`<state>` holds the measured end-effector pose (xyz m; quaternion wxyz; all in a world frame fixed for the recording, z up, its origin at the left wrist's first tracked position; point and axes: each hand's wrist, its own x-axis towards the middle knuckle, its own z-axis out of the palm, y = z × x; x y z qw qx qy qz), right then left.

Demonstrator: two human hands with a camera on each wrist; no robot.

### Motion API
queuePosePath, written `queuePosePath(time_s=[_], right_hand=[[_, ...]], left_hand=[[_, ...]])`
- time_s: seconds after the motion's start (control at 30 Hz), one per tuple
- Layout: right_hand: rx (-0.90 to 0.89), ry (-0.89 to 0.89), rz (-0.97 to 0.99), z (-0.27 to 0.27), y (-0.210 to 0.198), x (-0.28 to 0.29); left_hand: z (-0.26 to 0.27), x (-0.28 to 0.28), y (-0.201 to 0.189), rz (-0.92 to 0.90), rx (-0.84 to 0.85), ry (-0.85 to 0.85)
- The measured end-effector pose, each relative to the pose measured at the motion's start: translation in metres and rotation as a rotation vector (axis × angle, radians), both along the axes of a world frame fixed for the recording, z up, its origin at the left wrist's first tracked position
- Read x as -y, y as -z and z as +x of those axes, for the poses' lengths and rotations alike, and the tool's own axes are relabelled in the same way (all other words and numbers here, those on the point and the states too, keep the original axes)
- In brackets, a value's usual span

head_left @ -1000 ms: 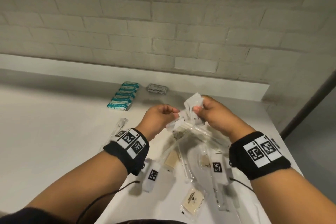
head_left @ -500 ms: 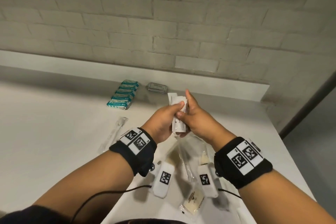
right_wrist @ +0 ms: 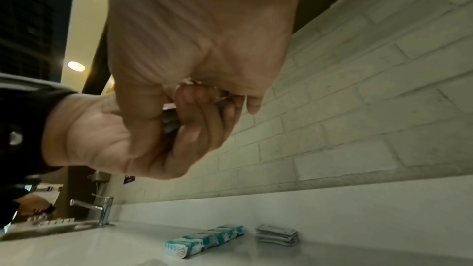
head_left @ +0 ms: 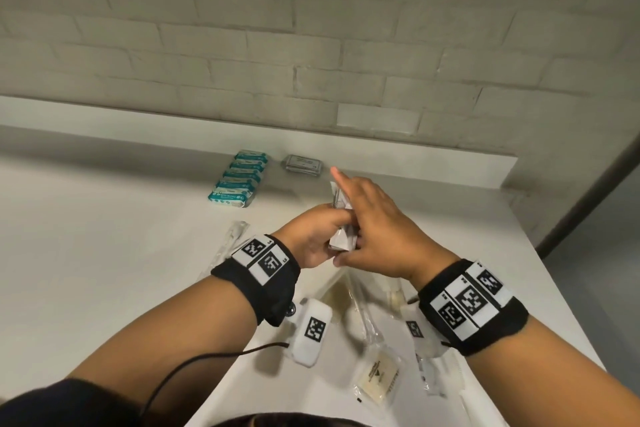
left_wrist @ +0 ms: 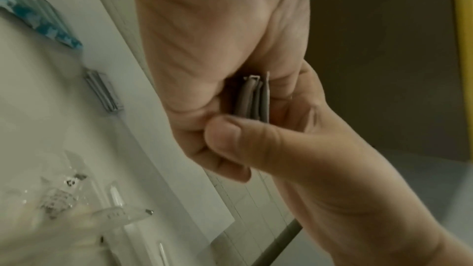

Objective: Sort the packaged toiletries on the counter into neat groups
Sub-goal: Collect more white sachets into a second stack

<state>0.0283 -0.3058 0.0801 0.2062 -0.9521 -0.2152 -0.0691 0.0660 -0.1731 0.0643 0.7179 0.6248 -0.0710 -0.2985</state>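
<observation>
Both hands have drawn closer together since a moment ago, the loose white sachets (head_left: 343,236) now squared into one stack held on edge above the bench (head_left: 104,253). The left hand (head_left: 311,236) has its grip clamped on the stack, fingers curled round it, while the right hand (head_left: 374,236) pinches it from the other side, forefinger pointing outward. Behind them, near the wall, lie a row of teal packets (head_left: 239,178) and a grey sachet pile (head_left: 303,165), and clear-wrapped items (head_left: 377,378) lie scattered under the wrists.

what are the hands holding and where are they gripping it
A small stack of white packets, squeezed between both hands: left hand around its lower part, right hand against its flat side.
</observation>
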Motion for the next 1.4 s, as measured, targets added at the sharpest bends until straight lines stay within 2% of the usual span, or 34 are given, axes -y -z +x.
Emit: queuePosePath(time_s=[0.13,0.27,0.4,0.47,0.53,0.63,0.73,0.9,1.0,1.07,1.1,1.17,1.23,1.3,1.37,1.4], right_hand=[[0.032,-0.024,0.004,-0.001,0.000,-0.001],[-0.010,-0.045,-0.060,-0.001,0.002,-0.003],[0.095,-0.014,-0.082,0.003,0.008,-0.013],[0.085,0.009,-0.053,0.004,0.012,-0.016],[-0.084,0.077,0.140,0.006,0.010,-0.018],[-0.444,0.174,0.578,0.013,0.006,-0.019],[-0.746,0.176,0.963,0.020,0.013,-0.029],[-0.759,0.247,1.240,0.037,0.019,-0.053],[-0.731,0.308,1.221,0.049,0.025,-0.058],[-0.729,0.360,1.120,0.058,0.031,-0.058],[-0.750,0.389,1.059,0.062,0.034,-0.056],[-0.781,0.427,0.886,0.072,0.043,-0.056],[-0.739,0.425,0.567,0.082,0.056,-0.060],[-0.700,0.399,0.312,0.087,0.066,-0.072],[-0.716,0.398,0.264,0.094,0.076,-0.082],[-0.712,0.394,0.239,0.096,0.079,-0.086]], left_hand=[[-0.001,-0.004,-0.002,0.020,0.006,0.107],[0.000,-0.004,0.000,-0.078,0.002,0.025],[0.002,-0.006,0.002,-0.033,-0.006,0.045],[0.003,-0.009,0.000,-0.036,0.008,0.009],[0.009,-0.012,0.000,-0.135,-0.006,-0.118],[0.024,-0.022,0.003,-0.320,0.026,-0.310],[0.036,-0.031,0.008,-0.414,0.053,-0.329],[0.041,-0.035,0.025,-0.449,-0.004,-0.221],[0.046,-0.044,0.035,-0.441,-0.042,-0.175],[0.057,-0.058,0.041,-0.340,0.012,-0.228],[0.064,-0.067,0.043,-0.232,0.057,-0.272],[0.076,-0.087,0.043,0.098,0.187,-0.279],[0.084,-0.101,0.040,0.473,0.372,-0.098],[0.087,-0.106,0.040,0.878,0.567,0.230],[0.086,-0.104,0.045,1.172,0.716,0.481],[0.086,-0.102,0.050,1.244,0.757,0.529]])
